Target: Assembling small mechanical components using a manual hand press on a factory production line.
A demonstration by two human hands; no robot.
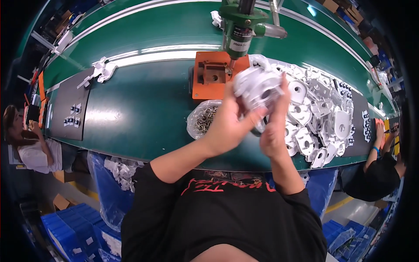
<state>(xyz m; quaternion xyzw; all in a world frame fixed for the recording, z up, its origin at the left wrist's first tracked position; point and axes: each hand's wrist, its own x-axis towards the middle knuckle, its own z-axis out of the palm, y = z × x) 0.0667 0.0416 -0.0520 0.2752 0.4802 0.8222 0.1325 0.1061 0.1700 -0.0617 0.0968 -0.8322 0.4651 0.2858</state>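
Between my two hands is a white molded plastic housing [257, 87] with a round hole, slightly blurred and lifted above the bench. My left hand [231, 118] grips its left and lower side, thumb reaching across the front. Along its right side my right hand [277, 124] is closed, fingers pointing up. Just behind the housing stands an orange fixture block [203, 91] under a green press [240, 32]. Left of my left wrist lies a clear plastic bag [191, 124] of small metal screws or pins [207, 118].
A large heap of white plastic parts [323, 113] covers the bench to the right. Dark boards with small parts sit at left [65, 100] and right [360, 126]. Several loose white parts [104, 70] lie far left. People work at both sides. Blue bins [74, 231] stand below.
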